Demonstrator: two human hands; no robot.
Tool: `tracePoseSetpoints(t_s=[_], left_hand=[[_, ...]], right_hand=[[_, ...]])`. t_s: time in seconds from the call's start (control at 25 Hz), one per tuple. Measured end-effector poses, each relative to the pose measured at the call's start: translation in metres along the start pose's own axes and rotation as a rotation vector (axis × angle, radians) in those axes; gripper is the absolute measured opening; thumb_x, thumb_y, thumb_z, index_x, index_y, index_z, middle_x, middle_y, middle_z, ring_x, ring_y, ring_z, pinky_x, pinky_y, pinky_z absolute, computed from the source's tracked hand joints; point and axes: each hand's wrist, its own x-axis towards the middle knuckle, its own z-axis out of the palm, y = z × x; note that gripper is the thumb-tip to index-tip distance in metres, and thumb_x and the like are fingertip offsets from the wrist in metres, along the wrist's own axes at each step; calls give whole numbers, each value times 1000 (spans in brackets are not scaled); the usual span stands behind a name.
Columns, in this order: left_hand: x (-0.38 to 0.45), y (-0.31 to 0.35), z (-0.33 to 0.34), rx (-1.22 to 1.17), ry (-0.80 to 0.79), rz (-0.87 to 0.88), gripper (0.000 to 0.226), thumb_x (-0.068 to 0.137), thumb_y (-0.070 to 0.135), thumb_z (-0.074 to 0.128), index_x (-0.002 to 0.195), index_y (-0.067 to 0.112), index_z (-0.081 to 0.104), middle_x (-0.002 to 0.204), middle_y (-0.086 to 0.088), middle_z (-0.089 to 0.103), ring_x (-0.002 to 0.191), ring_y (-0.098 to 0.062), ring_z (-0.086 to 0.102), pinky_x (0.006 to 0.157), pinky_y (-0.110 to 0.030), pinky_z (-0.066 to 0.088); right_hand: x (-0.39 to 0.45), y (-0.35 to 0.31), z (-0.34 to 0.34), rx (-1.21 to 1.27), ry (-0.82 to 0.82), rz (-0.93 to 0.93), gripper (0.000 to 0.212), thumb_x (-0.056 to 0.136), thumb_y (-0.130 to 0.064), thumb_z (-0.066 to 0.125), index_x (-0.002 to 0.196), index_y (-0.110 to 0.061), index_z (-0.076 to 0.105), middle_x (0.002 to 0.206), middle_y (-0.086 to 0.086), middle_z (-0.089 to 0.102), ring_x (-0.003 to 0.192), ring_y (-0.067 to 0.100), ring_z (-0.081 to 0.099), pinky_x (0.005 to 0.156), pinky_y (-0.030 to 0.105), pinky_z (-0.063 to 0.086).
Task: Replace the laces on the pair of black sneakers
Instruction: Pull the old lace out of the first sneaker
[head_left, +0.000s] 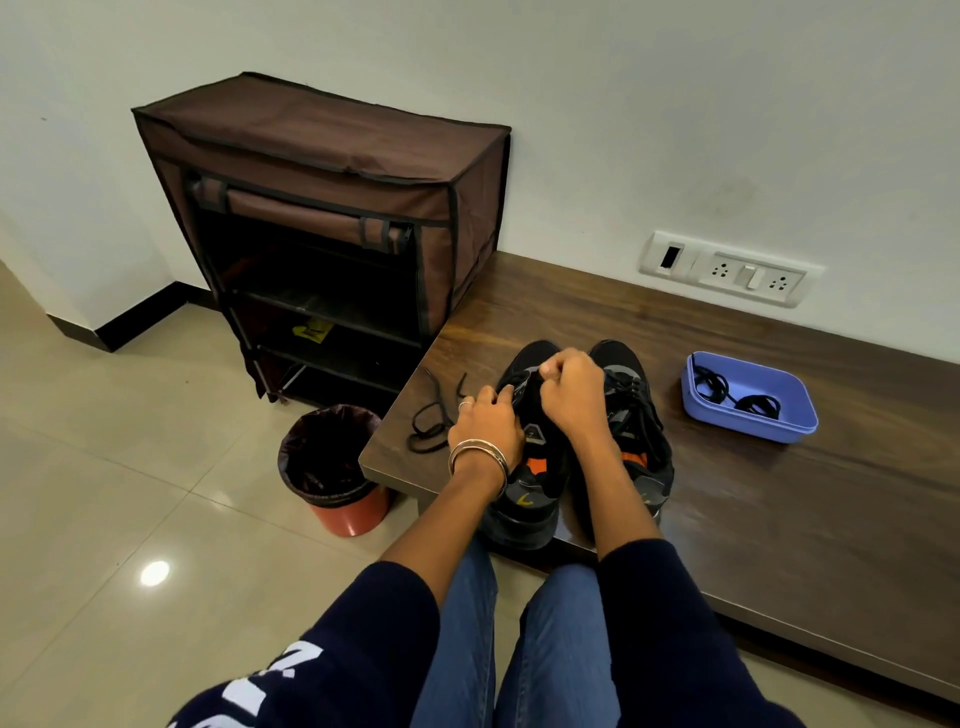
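Both hands on left sneaker (524, 467): left hand (485, 423) grips its side, right hand (569, 387) pinches something at the tongue; loose lace (431, 415) just left.

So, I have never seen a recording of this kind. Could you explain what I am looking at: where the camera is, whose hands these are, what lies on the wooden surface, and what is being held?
There is no robot here. The single picture comes from a wide-angle camera worn on a person's head, looking down at their own arms.

On the low dark wooden bench stand two black sneakers with orange patches. Both hands work at the front of the left sneaker. The left hand, wearing metal bangles, rests on its side; the right hand has curled fingers and seems to pinch something there, probably a lace, though this is too small to confirm. The right sneaker still has its lace.

A loose black lace lies left of the shoes. A blue plastic tray on the right holds coiled black laces.
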Motion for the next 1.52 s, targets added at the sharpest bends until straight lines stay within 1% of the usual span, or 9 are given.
tracePoseSetpoints(t_s=[0.12,0.2,0.32,0.48,0.72,0.88,1.08,1.28,1.52], left_hand=[[1,-1,2,-15,0,0,50,98,30,43,146,22,33,137,-5,43,124,-29,42,94,-41,46],[0,-1,3,-17,5,-3,49,99,30,42,146,22,33,137,-5,44,125,-29,41,95,-41,46],[2,0,3,-27,6,2,48,99,31,42,146,23,34,137,-5,44,126,-29,41,96,-41,47],[2,-2,3,-19,8,9,49,98,28,43,146,22,34,137,-5,44,124,-29,41,94,-41,46],[3,-3,3,1,4,15,50,98,26,42,147,22,32,137,-5,43,124,-29,41,91,-39,46],[1,-2,3,-14,18,3,48,98,28,42,146,23,34,137,-4,44,124,-28,41,91,-39,46],[3,-2,4,-18,34,7,46,99,30,40,145,22,37,135,-4,46,122,-28,43,93,-39,46],[4,-1,6,-23,35,1,47,99,29,42,145,23,37,135,-3,48,120,-29,45,92,-39,46],[2,-2,4,-11,19,12,50,97,27,42,146,23,35,135,-3,46,120,-29,44,90,-38,46]], right_hand=[[-4,-9,-21,389,333,93,17,85,5,43,83,-7,55,102,14,61,93,26,55,85,41,47],[-1,-16,-31,363,409,182,20,85,5,45,97,-7,56,113,14,57,98,25,52,85,39,45],[6,-20,-31,-38,291,144,32,91,-5,57,122,-11,56,130,10,49,123,28,42,98,48,37],[8,-15,-3,-370,-92,62,9,91,-14,61,99,-13,65,122,8,56,126,33,39,102,59,30],[0,-2,21,-619,-63,13,15,91,-20,59,104,-16,65,132,8,50,129,32,39,104,64,26],[7,-4,7,-264,-107,176,14,93,-24,50,83,-15,54,119,11,58,119,35,46,102,61,30],[-2,-8,-42,255,321,256,10,95,-12,47,88,-15,54,105,4,60,106,26,53,93,42,34],[-3,-17,-28,-250,227,154,35,89,-12,62,123,-16,53,134,10,44,128,32,34,101,52,28],[-1,-1,25,-639,-53,-36,13,91,-13,59,102,-16,64,130,8,50,128,32,39,104,61,27]])
